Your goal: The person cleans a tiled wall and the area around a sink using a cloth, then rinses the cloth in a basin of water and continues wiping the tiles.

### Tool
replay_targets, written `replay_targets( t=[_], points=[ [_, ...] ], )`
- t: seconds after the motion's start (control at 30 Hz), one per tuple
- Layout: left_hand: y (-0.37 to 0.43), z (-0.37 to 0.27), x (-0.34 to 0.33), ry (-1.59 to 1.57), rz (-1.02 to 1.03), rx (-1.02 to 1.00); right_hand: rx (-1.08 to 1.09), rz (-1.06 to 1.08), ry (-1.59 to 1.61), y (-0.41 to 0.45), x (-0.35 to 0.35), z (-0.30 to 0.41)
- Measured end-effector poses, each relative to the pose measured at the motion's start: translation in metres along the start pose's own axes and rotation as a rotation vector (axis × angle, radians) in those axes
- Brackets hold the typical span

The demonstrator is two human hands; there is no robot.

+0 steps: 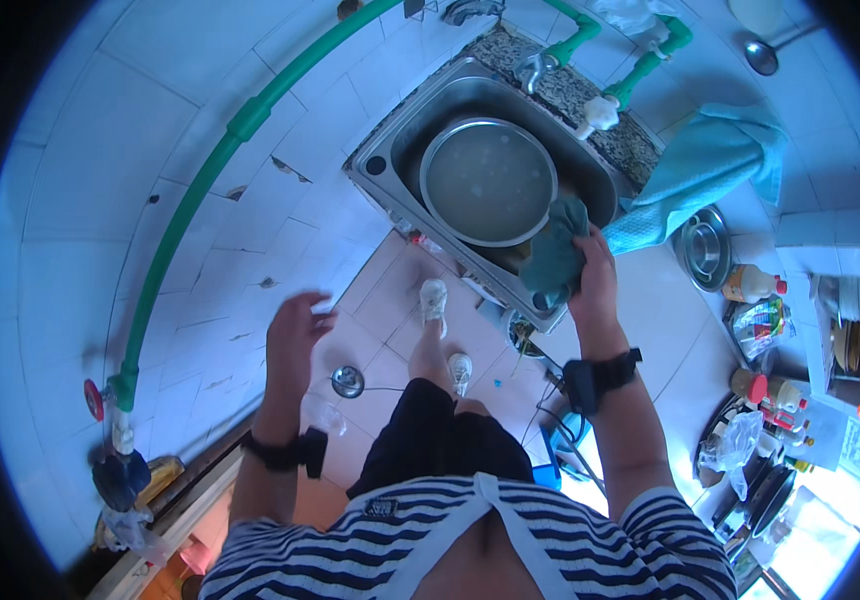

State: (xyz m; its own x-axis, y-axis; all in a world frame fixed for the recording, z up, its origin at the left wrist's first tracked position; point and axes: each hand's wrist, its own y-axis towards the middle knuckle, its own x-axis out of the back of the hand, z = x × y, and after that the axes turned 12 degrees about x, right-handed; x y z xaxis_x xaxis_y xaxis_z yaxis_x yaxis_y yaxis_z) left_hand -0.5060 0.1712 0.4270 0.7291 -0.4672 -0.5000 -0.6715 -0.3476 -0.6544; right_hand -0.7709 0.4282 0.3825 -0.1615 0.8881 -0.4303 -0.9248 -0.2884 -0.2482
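My right hand [596,281] grips a teal cloth [556,251] at the near right corner of a stainless steel sink [376,166]. The cloth hangs over the sink's edge and reaches the rim of a round metal basin. That basin [488,181] sits inside the sink and holds cloudy water with some bubbles on it. Well to the left of the sink, my left hand [301,326] is raised above the floor by the tiled wall, blurred, its fingers apart and nothing in them.
A metal faucet [533,71] and a white valve [599,116] stand behind the sink. A light blue towel [707,169] drapes at the right, near stacked metal bowls [704,247] and bottles [754,283]. A green pipe [197,187] runs along the left wall. A metal object [347,382] lies on the floor.
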Motion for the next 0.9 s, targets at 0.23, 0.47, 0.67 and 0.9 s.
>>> replay_targets(
  t=[0.23,0.47,0.67,0.9],
  points=[
    [0.232,0.001,-0.14,-0.748,0.242,0.572,0.128,0.039,-1.027,0.147,0.045,-0.111],
    [0.323,0.054,-0.139,-0.353,-0.176,0.703,0.052,0.373,-1.676,0.153,0.011,-0.171],
    [0.342,0.105,-0.186,0.301,-0.201,0.678,-0.14,0.08,-1.38,0.202,0.082,-0.185],
    [0.282,0.07,-0.161,0.607,0.185,0.168,-0.121,0.141,-0.402,0.136,-0.047,-0.107]
  ],
)
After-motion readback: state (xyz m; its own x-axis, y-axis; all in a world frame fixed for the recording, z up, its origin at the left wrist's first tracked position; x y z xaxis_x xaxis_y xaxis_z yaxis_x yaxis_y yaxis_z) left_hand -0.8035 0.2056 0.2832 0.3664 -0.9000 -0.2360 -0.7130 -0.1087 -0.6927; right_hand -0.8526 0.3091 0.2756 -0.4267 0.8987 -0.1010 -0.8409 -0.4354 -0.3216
